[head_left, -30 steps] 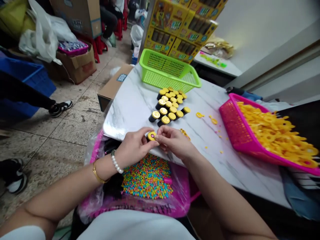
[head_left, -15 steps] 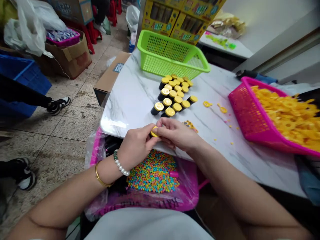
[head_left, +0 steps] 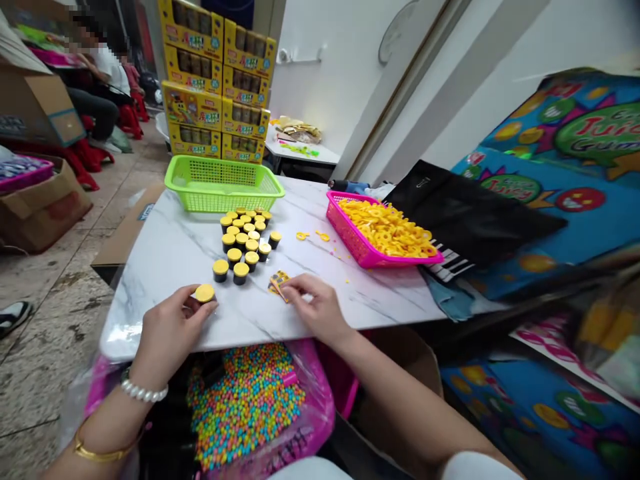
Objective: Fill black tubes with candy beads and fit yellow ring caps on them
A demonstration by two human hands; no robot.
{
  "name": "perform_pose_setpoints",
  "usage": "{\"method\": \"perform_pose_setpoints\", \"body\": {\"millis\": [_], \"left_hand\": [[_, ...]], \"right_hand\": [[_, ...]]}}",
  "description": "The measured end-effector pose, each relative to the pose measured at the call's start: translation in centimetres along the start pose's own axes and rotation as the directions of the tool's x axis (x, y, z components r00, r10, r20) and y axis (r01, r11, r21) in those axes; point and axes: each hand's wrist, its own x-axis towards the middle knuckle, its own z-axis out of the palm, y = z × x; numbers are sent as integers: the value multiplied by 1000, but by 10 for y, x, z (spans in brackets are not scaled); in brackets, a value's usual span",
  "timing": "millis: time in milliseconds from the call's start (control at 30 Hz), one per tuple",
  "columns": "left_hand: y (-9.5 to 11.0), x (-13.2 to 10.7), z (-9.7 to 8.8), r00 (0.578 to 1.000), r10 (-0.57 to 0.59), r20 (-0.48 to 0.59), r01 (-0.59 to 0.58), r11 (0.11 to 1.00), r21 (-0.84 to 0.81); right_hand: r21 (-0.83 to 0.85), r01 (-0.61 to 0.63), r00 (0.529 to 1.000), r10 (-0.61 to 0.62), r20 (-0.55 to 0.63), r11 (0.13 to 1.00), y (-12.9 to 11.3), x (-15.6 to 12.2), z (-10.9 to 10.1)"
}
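My left hand [head_left: 173,330] is closed around a small black tube with a yellow cap [head_left: 205,293], held just above the marble table [head_left: 165,260]. My right hand [head_left: 313,307] rests on the table, its fingertips pinching at a small stack of yellow stickers [head_left: 278,281]. A cluster of several capped black tubes [head_left: 243,240] stands upright beyond my hands. A pink basket of yellow rings [head_left: 385,230] sits to the right. Below the table edge, a pink bag-lined bin of coloured candy beads [head_left: 245,400] lies between my arms.
An empty green basket [head_left: 223,183] stands at the table's far side. Two loose yellow rings [head_left: 310,235] lie by the pink basket. Yellow cartons [head_left: 215,80] are stacked behind. Colourful boxes [head_left: 560,173] crowd the right. People sit at the far left.
My hands have parted: the left keeps the capped tube and moved left, the right went to the sticker stack. The camera has lifted and turned right.
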Motion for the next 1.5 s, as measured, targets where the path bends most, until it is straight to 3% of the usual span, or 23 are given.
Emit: {"method": "perform_pose_setpoints", "body": {"millis": [67, 100, 167, 267, 333, 500, 633, 767, 900, 1067, 1200, 1367, 1500], "left_hand": [[-2, 2, 1, 999, -32, 15, 32, 999, -11], [-3, 1, 2, 999, -44, 15, 44, 999, -12], [-5, -4, 5, 999, -36, 5, 36, 999, 1], [-10, -12, 8, 998, 49, -43, -47, 998, 40], [-14, -15, 9, 993, 101, -68, -96, 993, 67], [-16, -14, 8, 972, 186, -146, -174, 980, 91], [-11, -16, 7, 953, 228, -198, -214, 973, 89], [-10, -17, 7, 948, 255, -190, -242, 966, 86], [-11, -18, 7, 954, 227, -197, -214, 973, 83], [-10, -20, 9, 964, 168, -208, -169, 986, 14], [-8, -12, 9, 988, 114, -108, -116, 993, -20], [-2, 18, 9, 987, 134, 91, -148, 975, 168], [1, 26, 9, 995, 102, 15, -103, 973, 208]], "right_hand": [[-116, 2, 998, -9, -61, 993, 32, 5, -27], [-230, 13, 1000, -20, -24, 973, 47, 8, -38], [-430, 58, 990, 3, 139, 901, 70, 14, -54], [-541, 211, 913, 33, 406, 814, 92, 26, -68], [-571, 249, 886, 53, 460, 783, 104, 37, -78], [-716, 25, 949, 209, 237, 697, 144, 62, -105], [-750, -101, 972, 227, 67, 654, 164, 72, -106], [-763, -200, 971, 226, -72, 615, 168, 95, -94], [-778, -216, 968, 235, -91, 590, 169, 115, -88], [-807, -186, 975, 208, -80, 561, 165, 94, -92], [-834, -195, 973, 212, -96, 517, 156, 82, -96], [-862, -226, 958, 261, -114, 454, 140, 113, -94], [-877, -235, 922, 383, -63, 420, 129, 140, -92]]}}
